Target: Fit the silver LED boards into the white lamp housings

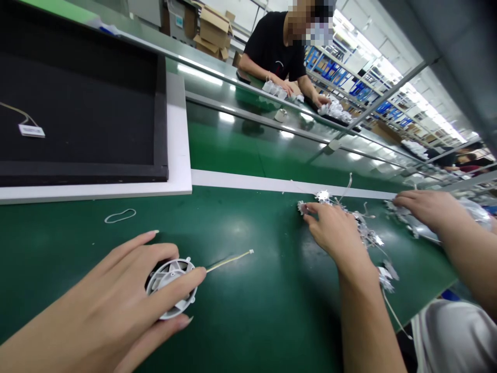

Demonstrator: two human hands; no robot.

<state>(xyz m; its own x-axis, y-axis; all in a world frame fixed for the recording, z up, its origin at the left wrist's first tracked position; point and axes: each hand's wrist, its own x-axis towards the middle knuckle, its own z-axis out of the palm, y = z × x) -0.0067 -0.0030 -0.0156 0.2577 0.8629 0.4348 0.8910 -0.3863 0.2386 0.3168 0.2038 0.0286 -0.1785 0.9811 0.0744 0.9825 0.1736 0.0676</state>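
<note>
My left hand (128, 295) grips a white round fan housing (171, 287) low over the green table, with the fingers around its rim and across its face. From the housing a thin pale wire (229, 261) with a small white plug runs to the right. My right hand (334, 230) reaches forward, thumb and index finger closed at a small toothed silver part (302, 207). Beside and beyond that hand lies a loose pile of similar silver parts (367, 230) with wires, partly hidden by it.
At the right edge, a co-worker's hand (430, 207) rests over more silver parts. A black tray (161, 114) on a white board stands at the left, with a white label and wire inside. A rubber band (120, 215) lies before it. Another person (277, 52) works across the line.
</note>
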